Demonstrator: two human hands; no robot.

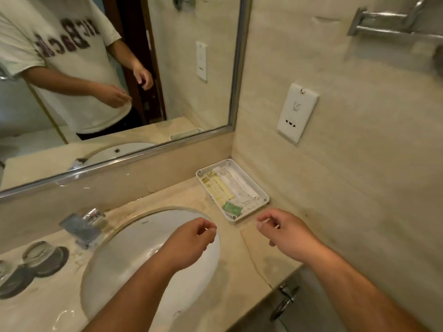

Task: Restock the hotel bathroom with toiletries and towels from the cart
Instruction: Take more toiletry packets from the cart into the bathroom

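Tabletop edge: the front rim of your tabletop [242, 267] runs off at the lower right of the frame, ending just under your right forearm.
Open room: bare stone lies between the sink [134, 255] and the side wall, below the tray.
Corner: mirror [119, 92] and wall meet at frame centre; the tray [262, 194] sits tight in that corner.
Tray contents: long yellow and white toiletry packets [227, 185] side by side, a small green sachet [231, 208] at the near end.
Left hand [191, 243]: over the sink, fingers curled together; you seem to hold nothing.
Right hand [282, 231]: near the tray's front edge, fingers pinched on a small pale item I cannot identify.
Far left: two upturned glasses [39, 255] on dark coasters.
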